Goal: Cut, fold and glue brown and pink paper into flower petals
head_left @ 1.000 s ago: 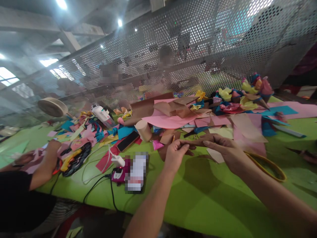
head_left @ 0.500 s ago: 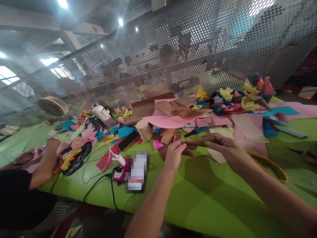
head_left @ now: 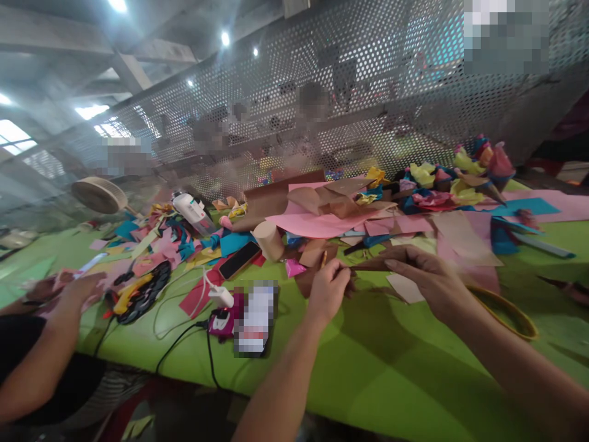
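Between my two hands a piece of brown paper is stretched, seen nearly edge-on above the green table. My left hand pinches its left end, the fingers curled in. The thumb and fingers of my right hand close on the right end. Just beyond my left hand lie more brown paper and a small bright pink packet. A cream paper piece lies under the right hand's side. A yellow ring of tape or band rests beside my right forearm.
A phone, a purple power strip with cables and a dark phone lie to the left. Coloured paper scraps, a tan roll and paper cones line the back by a perforated metal screen. A co-worker's arm reaches in at far left.
My left hand has turned and curled slightly, and the brown paper between my hands has shifted a little. At the left, the co-worker's forearm has moved down and left.
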A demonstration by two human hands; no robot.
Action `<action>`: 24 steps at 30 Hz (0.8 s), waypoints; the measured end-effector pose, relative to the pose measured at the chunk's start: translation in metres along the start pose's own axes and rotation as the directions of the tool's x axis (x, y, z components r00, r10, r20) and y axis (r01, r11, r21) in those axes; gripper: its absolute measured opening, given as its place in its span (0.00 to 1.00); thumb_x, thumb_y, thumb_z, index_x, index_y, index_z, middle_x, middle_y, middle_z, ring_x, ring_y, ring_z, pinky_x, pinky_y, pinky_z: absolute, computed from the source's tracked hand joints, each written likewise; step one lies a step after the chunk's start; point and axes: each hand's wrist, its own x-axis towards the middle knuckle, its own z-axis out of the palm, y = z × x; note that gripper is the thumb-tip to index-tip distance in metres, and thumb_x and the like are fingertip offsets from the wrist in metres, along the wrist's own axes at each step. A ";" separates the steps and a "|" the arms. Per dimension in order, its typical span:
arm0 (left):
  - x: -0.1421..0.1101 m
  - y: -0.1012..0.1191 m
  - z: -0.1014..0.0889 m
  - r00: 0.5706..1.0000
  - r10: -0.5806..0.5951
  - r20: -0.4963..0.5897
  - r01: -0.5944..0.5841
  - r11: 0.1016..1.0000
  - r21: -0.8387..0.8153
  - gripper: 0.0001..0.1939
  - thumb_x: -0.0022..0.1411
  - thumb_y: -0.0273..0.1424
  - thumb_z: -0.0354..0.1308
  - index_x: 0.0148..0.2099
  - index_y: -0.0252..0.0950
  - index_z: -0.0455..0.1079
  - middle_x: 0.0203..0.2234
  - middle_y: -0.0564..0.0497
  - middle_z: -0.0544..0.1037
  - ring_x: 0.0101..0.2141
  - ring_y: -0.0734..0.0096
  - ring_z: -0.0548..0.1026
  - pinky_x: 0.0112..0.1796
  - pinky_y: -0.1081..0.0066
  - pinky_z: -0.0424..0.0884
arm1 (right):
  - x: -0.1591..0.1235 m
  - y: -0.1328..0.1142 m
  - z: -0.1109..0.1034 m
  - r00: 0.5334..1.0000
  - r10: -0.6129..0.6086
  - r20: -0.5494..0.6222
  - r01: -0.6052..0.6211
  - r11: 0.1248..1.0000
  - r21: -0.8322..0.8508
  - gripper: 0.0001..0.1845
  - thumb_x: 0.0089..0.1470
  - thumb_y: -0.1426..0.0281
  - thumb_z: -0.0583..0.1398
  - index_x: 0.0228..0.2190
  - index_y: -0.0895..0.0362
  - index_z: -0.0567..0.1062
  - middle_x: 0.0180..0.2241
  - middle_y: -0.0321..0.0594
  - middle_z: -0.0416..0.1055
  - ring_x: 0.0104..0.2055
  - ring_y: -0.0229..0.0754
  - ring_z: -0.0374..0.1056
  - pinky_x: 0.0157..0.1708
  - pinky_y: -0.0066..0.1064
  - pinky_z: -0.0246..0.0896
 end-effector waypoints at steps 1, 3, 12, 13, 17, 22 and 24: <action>0.001 0.001 0.000 0.999 -0.022 0.038 0.025 0.997 -0.070 0.09 0.63 0.32 0.54 0.29 0.38 0.63 0.19 0.56 0.71 0.21 0.74 0.69 0.25 0.75 0.66 | 0.000 0.000 -0.001 1.000 0.001 0.001 -0.001 1.000 -0.006 0.19 0.45 0.49 0.69 0.30 0.50 0.80 0.35 0.41 0.82 0.43 0.54 0.76 0.50 0.47 0.68; 0.002 0.003 0.000 0.995 -0.034 0.098 0.049 0.987 -0.155 0.09 0.63 0.34 0.55 0.30 0.37 0.64 0.19 0.55 0.72 0.21 0.74 0.69 0.25 0.75 0.67 | 0.001 0.000 -0.002 1.000 -0.007 -0.012 0.007 1.000 -0.028 0.19 0.45 0.49 0.68 0.30 0.50 0.80 0.35 0.41 0.82 0.43 0.53 0.76 0.50 0.47 0.68; 0.002 0.001 0.000 0.992 0.004 0.127 0.016 0.988 -0.155 0.09 0.59 0.35 0.59 0.31 0.37 0.65 0.20 0.55 0.71 0.23 0.76 0.68 0.25 0.76 0.65 | -0.003 -0.001 0.001 0.999 -0.034 0.034 0.033 0.999 0.028 0.16 0.49 0.51 0.68 0.32 0.50 0.80 0.36 0.42 0.82 0.44 0.54 0.76 0.49 0.47 0.68; 0.003 0.000 0.000 0.992 0.008 0.127 0.012 0.988 -0.153 0.09 0.59 0.36 0.59 0.31 0.37 0.65 0.20 0.55 0.71 0.23 0.76 0.68 0.25 0.76 0.65 | -0.004 -0.001 0.002 0.999 -0.035 0.032 0.034 0.999 0.034 0.16 0.49 0.52 0.69 0.32 0.50 0.80 0.35 0.42 0.82 0.44 0.54 0.76 0.49 0.47 0.69; 0.004 -0.001 0.000 0.994 0.008 0.110 0.009 0.988 -0.153 0.10 0.56 0.37 0.59 0.30 0.37 0.64 0.20 0.55 0.71 0.22 0.76 0.67 0.24 0.76 0.64 | -0.003 -0.001 0.002 0.998 -0.046 0.037 0.045 0.998 0.035 0.16 0.49 0.52 0.69 0.33 0.51 0.81 0.36 0.42 0.83 0.44 0.53 0.76 0.48 0.46 0.69; 0.005 -0.003 0.000 0.993 -0.010 0.122 0.030 0.987 -0.160 0.12 0.55 0.40 0.58 0.30 0.38 0.63 0.20 0.54 0.71 0.21 0.75 0.66 0.24 0.75 0.62 | -0.003 -0.002 0.004 0.999 -0.038 0.037 0.036 0.998 0.052 0.18 0.47 0.50 0.70 0.32 0.51 0.82 0.35 0.41 0.83 0.42 0.51 0.76 0.48 0.44 0.70; 0.004 -0.004 0.001 0.995 0.019 0.099 -0.010 0.995 -0.098 0.11 0.58 0.39 0.57 0.31 0.38 0.63 0.22 0.55 0.71 0.22 0.75 0.66 0.25 0.75 0.62 | -0.004 -0.004 0.006 1.000 -0.018 0.025 0.017 0.999 0.041 0.19 0.45 0.49 0.70 0.31 0.50 0.82 0.35 0.41 0.82 0.42 0.51 0.76 0.46 0.44 0.71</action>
